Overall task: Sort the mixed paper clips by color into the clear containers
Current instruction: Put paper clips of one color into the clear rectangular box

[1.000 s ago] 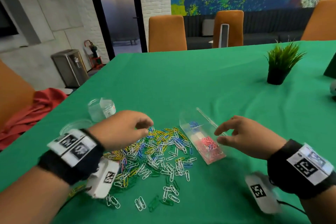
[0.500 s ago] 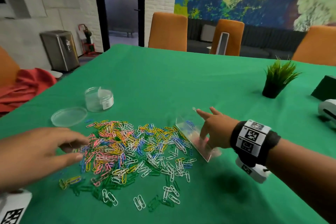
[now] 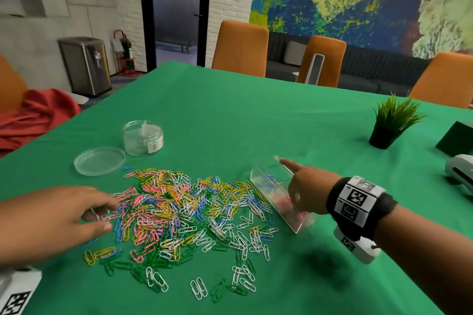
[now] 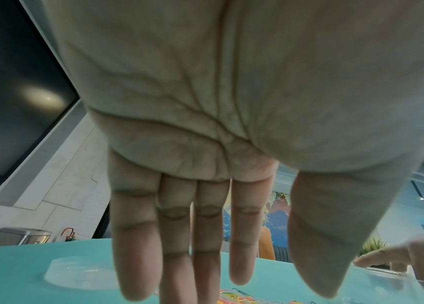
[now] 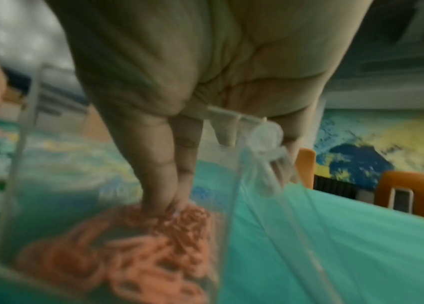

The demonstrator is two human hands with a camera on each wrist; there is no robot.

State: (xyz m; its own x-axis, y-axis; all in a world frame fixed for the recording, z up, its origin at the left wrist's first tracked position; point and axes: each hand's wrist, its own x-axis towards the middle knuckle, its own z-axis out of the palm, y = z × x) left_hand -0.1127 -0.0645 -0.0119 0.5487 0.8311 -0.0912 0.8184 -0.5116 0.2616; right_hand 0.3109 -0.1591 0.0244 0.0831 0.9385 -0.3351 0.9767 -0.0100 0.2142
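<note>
While the left hand (image 3: 58, 217) rests flat-fingered and holding nothing at the left edge of the clip pile (image 3: 184, 215), the right hand (image 3: 304, 190) dips its thumb and fingers into the clear box (image 3: 275, 186) just right of the pile, touching the pink clips (image 5: 138, 242) inside, with its forefinger stretched out over the box's far rim. A round jar (image 3: 142, 137) and its lid (image 3: 99, 160) sit on the table (image 3: 256, 123) beyond the pile, toward the left edge.
</note>
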